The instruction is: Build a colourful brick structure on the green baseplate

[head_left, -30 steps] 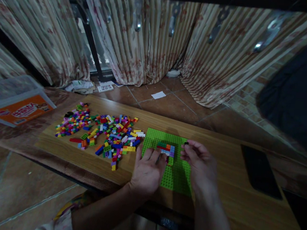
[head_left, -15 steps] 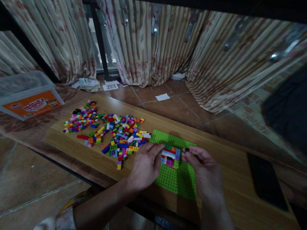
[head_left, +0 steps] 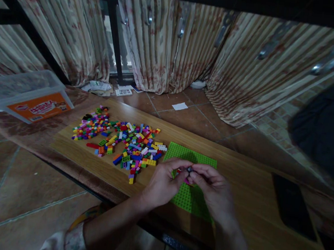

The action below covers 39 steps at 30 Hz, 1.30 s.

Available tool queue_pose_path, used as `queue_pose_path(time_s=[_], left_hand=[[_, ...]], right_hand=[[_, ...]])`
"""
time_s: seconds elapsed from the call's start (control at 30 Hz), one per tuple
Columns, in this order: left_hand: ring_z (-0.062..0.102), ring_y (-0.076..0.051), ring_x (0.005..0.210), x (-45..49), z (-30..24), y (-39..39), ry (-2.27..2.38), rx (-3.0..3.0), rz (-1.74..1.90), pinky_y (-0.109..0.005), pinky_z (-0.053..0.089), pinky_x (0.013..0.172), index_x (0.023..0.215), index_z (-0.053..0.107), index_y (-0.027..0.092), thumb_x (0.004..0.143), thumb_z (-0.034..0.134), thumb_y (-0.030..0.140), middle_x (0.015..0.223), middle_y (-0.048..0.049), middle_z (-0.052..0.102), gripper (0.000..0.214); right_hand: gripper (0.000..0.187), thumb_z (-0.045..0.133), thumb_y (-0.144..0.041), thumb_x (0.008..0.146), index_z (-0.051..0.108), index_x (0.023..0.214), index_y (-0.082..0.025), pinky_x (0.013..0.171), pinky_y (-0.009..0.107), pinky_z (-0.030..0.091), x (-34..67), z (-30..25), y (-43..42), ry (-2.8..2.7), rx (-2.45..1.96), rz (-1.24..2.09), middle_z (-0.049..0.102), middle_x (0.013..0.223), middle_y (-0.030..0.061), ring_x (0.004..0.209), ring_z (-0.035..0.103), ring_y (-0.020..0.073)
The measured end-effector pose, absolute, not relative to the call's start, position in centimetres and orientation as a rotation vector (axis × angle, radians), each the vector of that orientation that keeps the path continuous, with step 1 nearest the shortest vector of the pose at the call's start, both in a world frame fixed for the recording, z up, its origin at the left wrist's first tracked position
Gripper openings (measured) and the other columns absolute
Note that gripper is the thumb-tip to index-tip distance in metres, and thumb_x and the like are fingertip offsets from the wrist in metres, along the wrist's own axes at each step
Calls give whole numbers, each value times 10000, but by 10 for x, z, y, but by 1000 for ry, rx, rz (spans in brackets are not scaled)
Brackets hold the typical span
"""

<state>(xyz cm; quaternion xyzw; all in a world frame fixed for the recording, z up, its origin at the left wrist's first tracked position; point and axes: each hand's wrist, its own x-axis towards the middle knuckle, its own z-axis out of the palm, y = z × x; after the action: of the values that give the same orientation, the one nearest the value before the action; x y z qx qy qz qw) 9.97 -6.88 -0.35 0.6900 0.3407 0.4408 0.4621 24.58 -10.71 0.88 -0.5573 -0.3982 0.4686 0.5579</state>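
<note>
My left hand and my right hand meet above the green baseplate. Between their fingertips is a small dark toy brick, pinched from both sides; its exact shape is too small to make out. Under the fingers, a block of coloured bricks on the baseplate is mostly hidden, with only bits of pink and red showing. Left of my left hand, loose toy bricks of many colours lie spread on the wooden board.
The wooden board carries everything, with a black phone-like slab at its right. A clear plastic tub with an orange label stands at the left. Striped curtains hang behind, and white paper lies on the tiled floor.
My right hand has moved left with the small dark brick, and my left hand has come over to pinch it too. The coloured block is now mostly covered. The view has shifted slightly.
</note>
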Motion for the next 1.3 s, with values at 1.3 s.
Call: queue_pose_path(time_s=[1.3], left_hand=[[359, -45, 474, 92, 5, -53, 777, 916, 609, -217, 207, 458, 683, 585, 134, 696, 717, 554, 566, 50, 479, 440]], right_hand=[[124, 657, -290, 840, 718, 947, -282, 745, 307, 504, 241, 8, -112, -1418, -1395, 651, 670, 928, 13, 861, 631, 172]])
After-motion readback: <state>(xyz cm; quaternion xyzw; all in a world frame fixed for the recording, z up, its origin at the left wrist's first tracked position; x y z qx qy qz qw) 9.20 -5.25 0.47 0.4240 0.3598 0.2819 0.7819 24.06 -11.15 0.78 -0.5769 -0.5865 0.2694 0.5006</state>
